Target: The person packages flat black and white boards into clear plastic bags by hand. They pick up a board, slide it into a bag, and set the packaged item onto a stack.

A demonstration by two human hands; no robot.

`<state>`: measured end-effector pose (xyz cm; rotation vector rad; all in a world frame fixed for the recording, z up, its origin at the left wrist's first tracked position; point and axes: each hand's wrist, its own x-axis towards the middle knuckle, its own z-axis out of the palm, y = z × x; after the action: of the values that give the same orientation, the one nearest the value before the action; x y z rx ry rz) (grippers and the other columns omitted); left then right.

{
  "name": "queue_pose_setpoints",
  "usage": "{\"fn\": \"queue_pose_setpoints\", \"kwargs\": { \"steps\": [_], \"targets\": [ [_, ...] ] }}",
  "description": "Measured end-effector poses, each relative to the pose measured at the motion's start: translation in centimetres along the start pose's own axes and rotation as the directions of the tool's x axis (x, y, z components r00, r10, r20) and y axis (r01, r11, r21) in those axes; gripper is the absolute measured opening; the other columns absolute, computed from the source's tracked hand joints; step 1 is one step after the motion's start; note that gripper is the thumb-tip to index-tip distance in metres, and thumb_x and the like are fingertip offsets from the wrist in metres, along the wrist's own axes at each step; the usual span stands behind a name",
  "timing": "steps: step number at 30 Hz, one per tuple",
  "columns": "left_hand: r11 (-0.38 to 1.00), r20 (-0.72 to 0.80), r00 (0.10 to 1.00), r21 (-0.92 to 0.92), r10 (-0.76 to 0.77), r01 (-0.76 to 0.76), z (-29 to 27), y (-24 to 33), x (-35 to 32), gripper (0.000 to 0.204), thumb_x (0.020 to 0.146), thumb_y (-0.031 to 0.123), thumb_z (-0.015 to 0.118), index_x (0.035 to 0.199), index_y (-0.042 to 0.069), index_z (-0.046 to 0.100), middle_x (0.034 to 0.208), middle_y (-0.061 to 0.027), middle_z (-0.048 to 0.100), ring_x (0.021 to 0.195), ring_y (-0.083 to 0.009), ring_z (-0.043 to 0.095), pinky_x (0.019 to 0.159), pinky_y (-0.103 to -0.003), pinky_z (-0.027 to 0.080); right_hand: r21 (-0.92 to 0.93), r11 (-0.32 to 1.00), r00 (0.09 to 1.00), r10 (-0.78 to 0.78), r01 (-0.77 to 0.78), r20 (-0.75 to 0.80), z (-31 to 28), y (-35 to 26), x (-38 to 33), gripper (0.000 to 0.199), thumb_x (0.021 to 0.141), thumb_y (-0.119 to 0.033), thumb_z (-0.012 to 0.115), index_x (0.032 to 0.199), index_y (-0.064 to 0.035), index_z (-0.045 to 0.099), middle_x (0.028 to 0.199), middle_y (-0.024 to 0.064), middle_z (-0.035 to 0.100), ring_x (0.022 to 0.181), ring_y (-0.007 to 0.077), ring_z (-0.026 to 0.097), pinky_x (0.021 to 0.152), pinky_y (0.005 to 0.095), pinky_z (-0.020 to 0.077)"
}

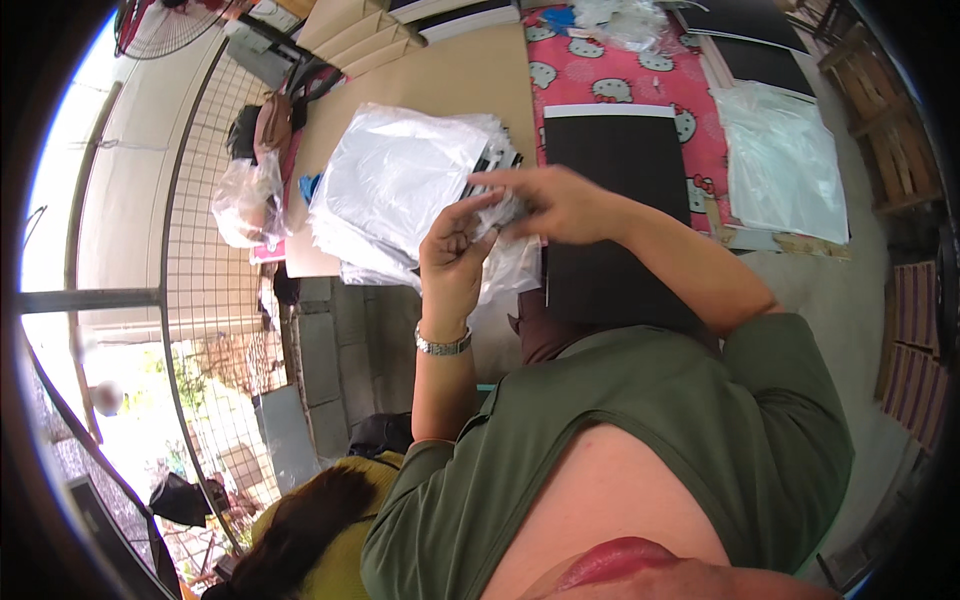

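Far left, by the wire grid: a knotted clear plastic bag point(245, 203) hangs beside the bench point(470, 75) edge, well apart from my hands.
Bench, left of middle: a stack of clear plastic sleeves point(395, 185) lies on the brown board.
Left hand point(455, 255): my grip is curled together, pinching the crinkled clear film point(505, 225) at the near edge of that stack; a metal watch point(442, 344) sits on my wrist.
Right hand point(555, 200): fingers stretched out and apart, fingertips resting on the same film, just above my left hand.
Under my right forearm: a black sheet point(610, 170) lies flat on the pink patterned cloth point(610, 65).
Far right: a second pile of clear bags point(785, 160), untouched.
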<state>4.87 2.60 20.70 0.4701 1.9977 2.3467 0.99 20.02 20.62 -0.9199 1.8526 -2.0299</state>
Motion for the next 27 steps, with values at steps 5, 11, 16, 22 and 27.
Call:
{"fn": "queue_pose_setpoints", "kwargs": {
  "steps": [5,11,16,22,27],
  "targets": [
    [0.994,0.061,0.997,-0.101,-0.040,0.046,3.9,-1.6,2.4,0.040,0.076,-0.017,0.047,0.115,-0.007,0.047,0.117,-0.0153,0.054,0.107,-0.0175,0.052,0.092,-0.030,0.042,0.102,0.986,0.935,0.161,-0.135,-0.316,-5.2,-0.2,-4.0,0.016,0.077,-0.001,0.064,0.093,-0.0026,0.061,0.075,-0.0018,0.057,0.070,0.0043,0.052,0.065,0.0203,0.0423],
    [0.999,-0.091,0.995,0.006,-0.039,0.040,6.9,-1.4,3.1,0.038,0.073,-0.005,0.067,0.107,-0.005,0.050,0.068,0.0011,0.053,0.061,-0.0050,0.051,0.055,-0.018,0.042,0.259,0.964,0.853,0.090,0.055,-0.514,-8.1,0.5,-5.0,0.006,0.079,-0.008,0.065,0.079,-0.0043,0.061,0.075,-0.0013,0.059,0.069,0.0064,0.052,0.064,0.0210,0.0422],
    [0.959,0.050,0.964,-0.099,-0.261,0.265,6.8,-2.7,2.3,0.026,0.078,0.002,0.066,0.101,-0.001,0.053,0.063,0.0039,0.046,0.050,-0.0031,0.035,0.045,-0.017,0.027,0.418,0.899,0.859,0.109,0.129,-0.500,-6.9,0.6,-4.0,0.008,0.084,-0.012,0.060,0.088,-0.0044,0.058,0.083,-0.0001,0.060,0.073,0.0064,0.055,0.066,0.0206,0.0439],
    [0.703,0.207,0.939,-0.623,-0.275,0.343,3.8,-2.5,2.7,0.010,0.090,0.014,0.048,0.092,0.004,0.051,0.097,-0.0082,0.057,0.089,-0.0205,0.055,0.084,-0.037,0.043,0.429,0.874,0.970,0.241,-0.226,0.020,-6.8,0.3,-7.8,0.015,0.082,-0.017,0.064,0.088,-0.0032,0.061,0.071,-0.0027,0.058,0.060,0.0040,0.049,0.055,0.0210,0.0412],
    [0.818,0.359,0.830,-0.239,-0.427,0.524,4.3,-2.9,-0.2,0.018,0.089,0.025,0.050,0.096,0.008,0.050,0.098,-0.0071,0.055,0.089,-0.0164,0.053,0.081,-0.033,0.044,0.434,0.901,0.897,-0.208,0.020,0.390,-9.1,1.3,-9.2,0.027,0.079,-0.017,0.067,0.098,0.0015,0.063,0.074,0.0023,0.062,0.066,0.0068,0.055,0.060,0.0227,0.0435]
  ]
}}
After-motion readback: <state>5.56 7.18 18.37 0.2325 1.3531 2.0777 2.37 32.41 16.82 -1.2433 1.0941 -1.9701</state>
